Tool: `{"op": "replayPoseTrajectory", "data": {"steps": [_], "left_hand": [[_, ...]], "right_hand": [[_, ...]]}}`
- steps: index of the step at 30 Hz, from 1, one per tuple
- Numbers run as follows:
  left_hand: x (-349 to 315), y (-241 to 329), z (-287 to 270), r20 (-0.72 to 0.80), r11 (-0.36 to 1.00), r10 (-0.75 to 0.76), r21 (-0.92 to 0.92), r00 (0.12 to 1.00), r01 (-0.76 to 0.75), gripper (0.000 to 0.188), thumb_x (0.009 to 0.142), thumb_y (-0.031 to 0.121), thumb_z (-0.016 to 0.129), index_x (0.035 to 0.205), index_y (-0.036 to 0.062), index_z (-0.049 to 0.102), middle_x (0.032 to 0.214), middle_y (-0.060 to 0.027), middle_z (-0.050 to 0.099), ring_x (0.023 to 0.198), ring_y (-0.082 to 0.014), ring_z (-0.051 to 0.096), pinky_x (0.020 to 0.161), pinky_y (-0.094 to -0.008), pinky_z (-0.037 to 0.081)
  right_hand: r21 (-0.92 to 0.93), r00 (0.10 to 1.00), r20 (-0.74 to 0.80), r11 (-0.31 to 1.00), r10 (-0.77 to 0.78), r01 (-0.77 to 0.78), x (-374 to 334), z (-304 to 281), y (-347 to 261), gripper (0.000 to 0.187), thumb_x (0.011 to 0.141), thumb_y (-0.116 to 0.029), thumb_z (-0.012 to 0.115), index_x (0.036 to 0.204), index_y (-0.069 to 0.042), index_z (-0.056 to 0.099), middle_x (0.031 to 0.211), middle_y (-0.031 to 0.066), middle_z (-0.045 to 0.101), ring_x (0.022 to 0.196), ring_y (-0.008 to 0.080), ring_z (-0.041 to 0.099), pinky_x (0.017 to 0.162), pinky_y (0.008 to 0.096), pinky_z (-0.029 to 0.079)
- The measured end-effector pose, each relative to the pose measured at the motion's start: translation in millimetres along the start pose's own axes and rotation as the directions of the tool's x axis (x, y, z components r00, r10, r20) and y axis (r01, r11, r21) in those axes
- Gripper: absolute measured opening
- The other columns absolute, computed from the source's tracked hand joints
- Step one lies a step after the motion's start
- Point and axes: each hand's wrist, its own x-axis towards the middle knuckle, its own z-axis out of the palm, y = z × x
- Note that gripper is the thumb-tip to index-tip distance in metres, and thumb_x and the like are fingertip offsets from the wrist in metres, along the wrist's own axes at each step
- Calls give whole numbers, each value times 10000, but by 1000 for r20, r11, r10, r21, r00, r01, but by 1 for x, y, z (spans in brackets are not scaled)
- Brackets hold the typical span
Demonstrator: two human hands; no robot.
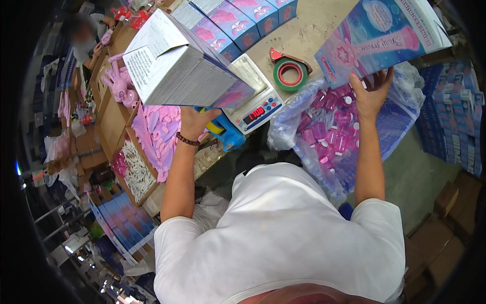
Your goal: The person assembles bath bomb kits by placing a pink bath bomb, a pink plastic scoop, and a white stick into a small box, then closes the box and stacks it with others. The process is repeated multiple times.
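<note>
In my left hand (195,123) is a tall printed toy box (169,71), white with dense print on the sides facing me. Its lower edge hides most of those fingers; the thumb points right. My right hand (372,93) grips the lower edge of a blue and pink toy box (374,43), thumb on one side and fingers partly behind. Between the two boxes, a digital scale (251,120) with a lit red display lies on the table. Beside my left thumb is a blue and yellow tape dispenser (225,133).
A red-handled tape dispenser with green tape (290,73) sits beyond the scale. Several blue boxes (230,23) line the far table. Small pink bottles (331,129) fill a plastic-lined bin at right. Pink parts (159,134) and white sticks (136,169) lie left. Another person (88,43) sits far left.
</note>
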Motion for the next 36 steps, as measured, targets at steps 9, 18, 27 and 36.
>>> {"op": "replayPoseTrajectory", "data": {"steps": [9, 18, 27, 36], "left_hand": [[-25, -16, 13, -92, 977, -55, -210, 994, 34, 1230, 573, 256, 929, 1442, 31, 89, 1379, -166, 372, 1272, -298, 400, 1079, -404, 322], [-16, -29, 14, -26, 998, 1, -69, 1000, -3, 900, 561, 108, 880, 1312, 20, 391, 1260, -141, 483, 1166, -268, 480, 1017, -373, 371], [6, 5, 28, 90, 979, -18, -199, 996, 35, 572, 558, 115, 857, 1079, 17, 640, 1033, -97, 648, 968, -266, 598, 891, -354, 461], [79, -21, -29, -417, 838, -43, -509, 908, -194, 933, 754, 122, 747, 1473, 10, 163, 1300, -142, 463, 1160, -246, 504, 984, -365, 428]], "right_hand": [[-139, 994, -26, 985, -109, 105, -17, -9, 26, 1037, 690, -33, 791, 1474, -15, 113, 1383, 188, 377, 1255, 284, 441, 1041, 394, 379], [-143, 993, -24, 983, -116, 112, -16, 1, 22, 1073, 701, -43, 795, 1484, -10, 62, 1387, 216, 367, 1267, 304, 433, 1060, 402, 359], [-265, 996, -47, 962, -76, 61, -11, -8, 37, 1105, 701, -66, 809, 1499, -46, 44, 1439, 240, 302, 1289, 334, 417, 1064, 425, 358], [-274, 998, -56, 962, -21, 5, -7, 2, 24, 1063, 723, -63, 789, 1503, -53, 66, 1458, 241, 299, 1327, 343, 382, 1060, 444, 339]]}}
